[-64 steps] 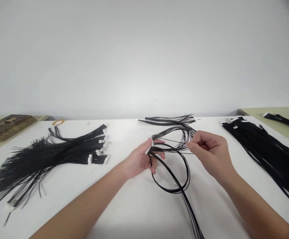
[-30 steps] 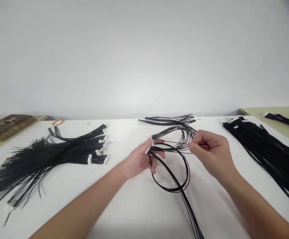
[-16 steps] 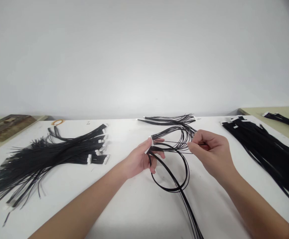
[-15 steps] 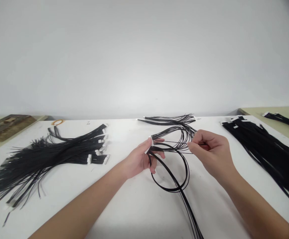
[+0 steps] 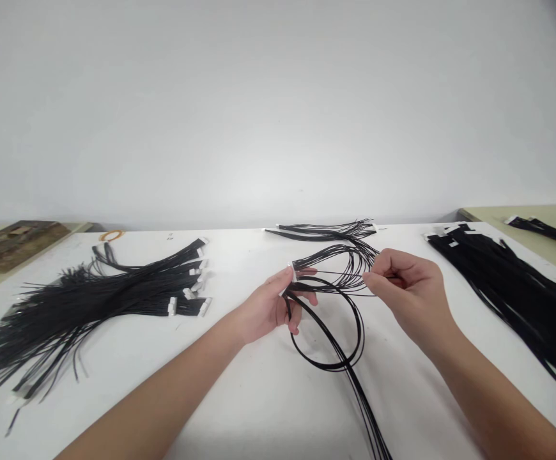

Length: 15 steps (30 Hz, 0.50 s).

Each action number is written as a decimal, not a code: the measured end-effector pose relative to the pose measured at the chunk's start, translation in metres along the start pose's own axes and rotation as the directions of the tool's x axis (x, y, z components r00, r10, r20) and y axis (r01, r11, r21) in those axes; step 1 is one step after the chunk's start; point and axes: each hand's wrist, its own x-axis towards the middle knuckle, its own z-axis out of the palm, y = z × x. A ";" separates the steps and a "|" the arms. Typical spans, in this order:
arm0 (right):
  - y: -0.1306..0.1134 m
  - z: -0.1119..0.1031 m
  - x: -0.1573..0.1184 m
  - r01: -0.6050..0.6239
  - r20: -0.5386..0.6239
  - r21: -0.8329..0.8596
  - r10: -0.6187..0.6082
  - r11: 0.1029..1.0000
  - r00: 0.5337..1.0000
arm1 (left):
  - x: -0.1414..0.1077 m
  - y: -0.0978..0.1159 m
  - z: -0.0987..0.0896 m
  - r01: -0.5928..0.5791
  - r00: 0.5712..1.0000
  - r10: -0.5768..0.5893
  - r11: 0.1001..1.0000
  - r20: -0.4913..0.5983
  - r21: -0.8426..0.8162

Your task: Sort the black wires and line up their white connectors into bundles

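Between thumb and fingers, my left hand (image 5: 275, 300) grips a white connector (image 5: 291, 271) at the middle of the table. Many thin black wires (image 5: 326, 255) run out of the connector to the right, some curving back in loops. A larger wire loop (image 5: 360, 332) hangs below it, and a strand bundle trails toward the table's front edge. To the right, my right hand (image 5: 402, 281) is closed in a pinch on a thin black wire (image 5: 340, 275) stretched from the connector. The wire's end is hidden inside my fingers.
A big pile of black wire harnesses (image 5: 115, 291) with white connectors lies left. More harnesses (image 5: 508, 287) lie right, and a small bundle (image 5: 321, 231) lies at the back edge. A brown board (image 5: 19, 246) and an orange ring (image 5: 111, 236) are at the far left.
My right hand has shifted very slightly to the right with the wire. My left hand and the connector look almost still.
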 end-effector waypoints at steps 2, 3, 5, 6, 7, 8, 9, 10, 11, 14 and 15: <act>0.001 -0.001 0.000 0.005 0.002 0.004 -0.005 1.000 1.000 | 0.000 0.000 0.000 0.004 1.000 -0.004 1.000 -0.003 0.002; 0.001 -0.001 0.000 0.004 0.000 0.009 -0.004 1.000 1.000 | 0.000 0.000 -0.001 0.006 1.000 -0.006 1.000 -0.006 0.003; 0.002 -0.001 0.000 0.001 -0.003 0.026 -0.001 1.000 1.000 | 0.001 0.000 -0.001 0.007 1.000 -0.007 1.000 -0.006 0.007; 0.002 -0.002 0.000 0.002 0.003 0.036 -0.003 0.999 1.000 | 0.001 0.000 -0.001 0.006 1.000 -0.006 1.000 -0.004 0.010; 0.003 -0.002 0.001 0.005 0.010 0.046 -0.006 0.999 1.000 | 0.001 0.000 -0.001 0.004 1.000 -0.004 1.000 -0.001 0.012; 0.003 -0.002 0.001 0.008 0.016 0.055 -0.009 0.998 1.000 | 0.001 0.000 -0.001 0.003 1.000 -0.003 1.000 0.002 0.014; 0.004 -0.002 0.001 0.012 0.021 0.063 -0.013 0.998 1.000 | 0.001 0.000 -0.001 0.002 1.000 -0.002 1.000 0.006 0.016; 0.004 -0.003 0.002 0.016 0.025 0.070 -0.018 0.997 1.000 | 0.001 0.000 -0.001 0.001 1.000 -0.001 1.000 0.009 0.018; 0.004 -0.003 0.002 0.021 0.027 0.077 -0.023 0.997 0.999 | 0.001 0.000 -0.001 0.000 1.000 -0.001 1.000 0.010 0.019; 0.005 -0.003 0.002 0.035 0.028 0.097 -0.038 0.995 0.999 | 0.001 -0.001 -0.001 -0.006 1.000 0.006 1.000 0.013 0.018; 0.005 -0.003 0.002 0.039 0.029 0.103 -0.042 0.994 0.999 | 0.001 -0.001 -0.001 -0.009 1.000 0.009 1.000 0.013 0.016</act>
